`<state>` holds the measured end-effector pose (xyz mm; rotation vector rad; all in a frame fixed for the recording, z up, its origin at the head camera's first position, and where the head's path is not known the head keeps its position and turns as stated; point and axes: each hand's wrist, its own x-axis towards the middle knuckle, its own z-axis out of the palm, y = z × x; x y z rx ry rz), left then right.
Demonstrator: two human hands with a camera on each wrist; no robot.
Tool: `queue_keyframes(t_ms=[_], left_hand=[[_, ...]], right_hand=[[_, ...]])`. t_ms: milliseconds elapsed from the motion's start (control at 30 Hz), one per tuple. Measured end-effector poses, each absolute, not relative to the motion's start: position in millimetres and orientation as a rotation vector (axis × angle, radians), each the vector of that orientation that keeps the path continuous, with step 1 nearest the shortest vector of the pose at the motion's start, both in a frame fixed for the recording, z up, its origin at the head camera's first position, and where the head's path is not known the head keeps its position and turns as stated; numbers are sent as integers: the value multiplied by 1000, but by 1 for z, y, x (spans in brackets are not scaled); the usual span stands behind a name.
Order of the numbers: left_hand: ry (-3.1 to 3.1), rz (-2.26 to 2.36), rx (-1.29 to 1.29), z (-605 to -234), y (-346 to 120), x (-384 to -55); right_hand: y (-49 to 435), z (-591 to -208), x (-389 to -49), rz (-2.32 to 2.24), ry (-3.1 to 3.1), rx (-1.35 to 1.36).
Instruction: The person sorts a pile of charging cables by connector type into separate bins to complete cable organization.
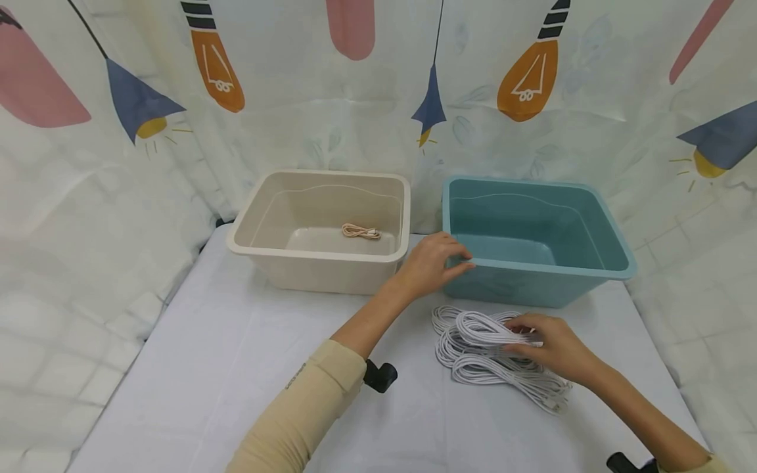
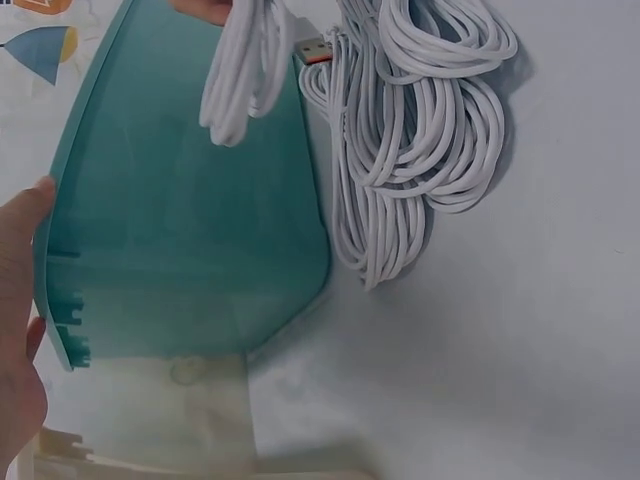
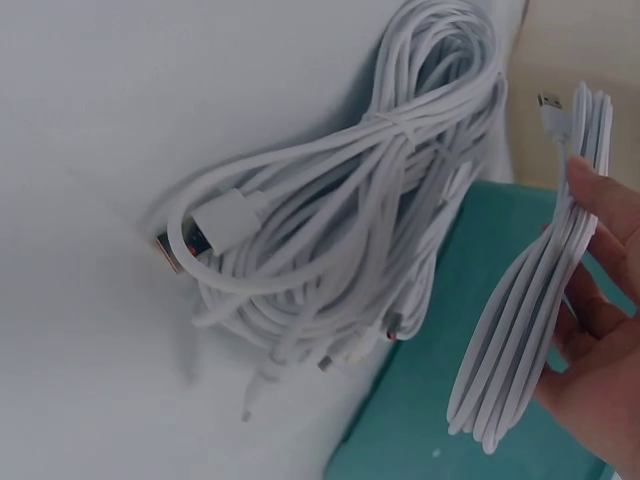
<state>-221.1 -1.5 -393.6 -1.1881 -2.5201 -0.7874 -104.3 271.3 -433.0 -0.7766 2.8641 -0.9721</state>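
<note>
My right hand [image 1: 552,341] pinches a coiled white USB cable [image 3: 535,290] around its middle, lifted over the pile; its metal plug shows in the right wrist view. Beneath lies a heap of bundled white cables [image 1: 497,368], with several plugs poking out of one end. The teal bin [image 1: 532,268] stands just behind the heap. At that bin's front left corner, my left hand [image 1: 428,263] holds the rim between thumb and fingers. Only part of this hand appears at the edge of the left wrist view.
A beige bin [image 1: 319,276] stands left of the teal one, with a small tan cable bundle [image 1: 361,231] inside. Both rest on a white-covered table [image 1: 195,381]. A patterned curtain [image 1: 367,118] hangs behind and along the sides.
</note>
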Motion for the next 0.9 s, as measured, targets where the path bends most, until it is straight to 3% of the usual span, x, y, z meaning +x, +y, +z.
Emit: queue_keyframes(t_ms=[900], left_hand=[[-2587,-828,-1194,-388,-2,-222]], right_hand=[[297,-372,-110,-860,3018,-880]])
